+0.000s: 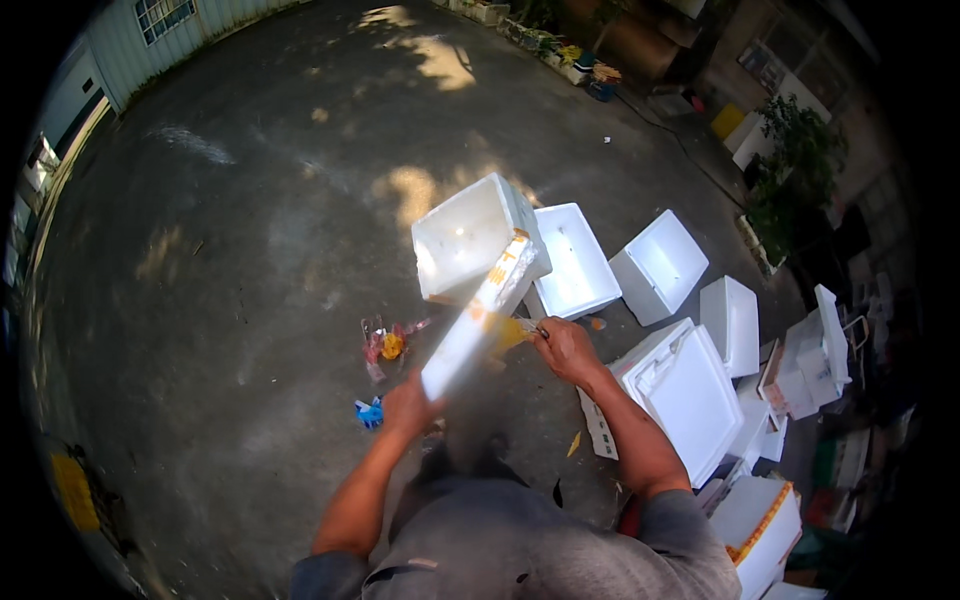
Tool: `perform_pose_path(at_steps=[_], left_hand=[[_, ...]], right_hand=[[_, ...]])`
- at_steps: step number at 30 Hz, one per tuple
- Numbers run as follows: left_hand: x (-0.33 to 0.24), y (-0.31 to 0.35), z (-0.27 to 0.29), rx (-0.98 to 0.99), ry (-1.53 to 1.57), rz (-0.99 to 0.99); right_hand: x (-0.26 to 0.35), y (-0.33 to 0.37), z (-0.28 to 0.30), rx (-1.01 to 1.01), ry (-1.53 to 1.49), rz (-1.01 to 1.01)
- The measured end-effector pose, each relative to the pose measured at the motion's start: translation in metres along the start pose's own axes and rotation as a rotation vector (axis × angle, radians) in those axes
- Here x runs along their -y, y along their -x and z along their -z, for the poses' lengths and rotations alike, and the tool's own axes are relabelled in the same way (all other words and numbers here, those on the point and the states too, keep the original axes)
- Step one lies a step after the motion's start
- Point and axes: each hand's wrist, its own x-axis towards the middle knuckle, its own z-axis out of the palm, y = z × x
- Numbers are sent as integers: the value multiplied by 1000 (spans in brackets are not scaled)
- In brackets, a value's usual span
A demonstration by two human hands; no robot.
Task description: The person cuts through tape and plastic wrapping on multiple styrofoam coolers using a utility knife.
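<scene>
My left hand (405, 405) grips the near end of a white foam lid (462, 345), held tilted and seen edge-on. Orange-yellow tape marks its far part. My right hand (568, 350) is closed beside the lid on a crumpled, see-through yellowish strip of tape (512, 332). A small dark thing shows at its fingertips, too small to name. Beyond the lid, an open white foam box (465, 235) stands on the ground, partly hidden by the lid. Another open foam box (575, 262) is just right of it.
More foam boxes curve round to my right: an open one (660, 265), a large one (690, 400) and a tape-edged one (765, 530). Red and yellow plastic scraps (385, 345) and a blue scrap (369, 412) lie on the concrete to the left. Plants (795, 150) stand far right.
</scene>
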Motion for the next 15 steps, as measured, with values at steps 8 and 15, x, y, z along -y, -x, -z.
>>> perform_pose_path(at_steps=[8, 15], left_hand=[[45, 28, 32, 54, 114, 82], [92, 73, 51, 17, 431, 151]], right_hand=[[-44, 4, 44, 45, -4, -159], [-115, 34, 74, -78, 57, -376]])
